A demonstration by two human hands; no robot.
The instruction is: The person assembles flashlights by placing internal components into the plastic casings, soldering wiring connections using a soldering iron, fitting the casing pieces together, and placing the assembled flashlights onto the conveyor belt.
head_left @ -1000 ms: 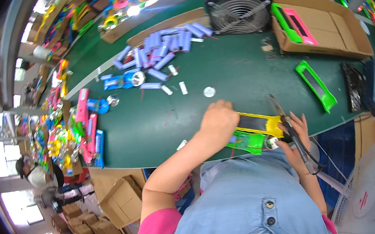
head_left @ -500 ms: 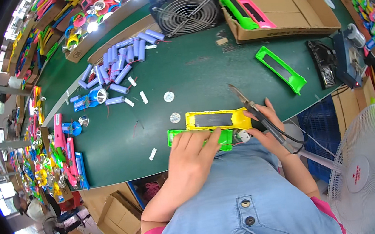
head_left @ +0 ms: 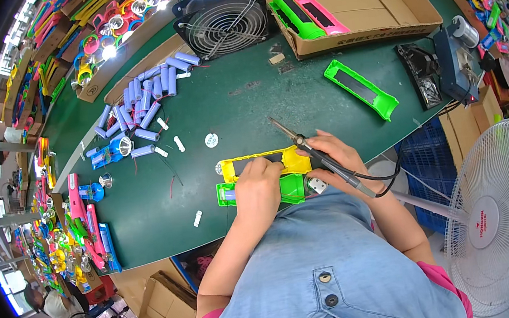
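Note:
My right hand grips a soldering iron, its tip pointing up and left above the table. Below those fingers is a small round lamp part with a pale face, at the end of a green plastic flashlight shell. A purple battery cell shows in that shell's left end. Just beyond lies a yellow shell with a dark panel. My left hand reaches across the green shell, its fingers closed together at the yellow one's panel; whatever they pinch is hidden.
Purple cells are heaped at the far left. Another green shell lies to the right, near a soldering station. A cardboard box and a metal-grilled fan stand at the back; a white fan is at right.
My left hand has shifted from the green shell onto the yellow one, uncovering the cell. The soldering iron stays in my right hand. The whole view has swung slightly.

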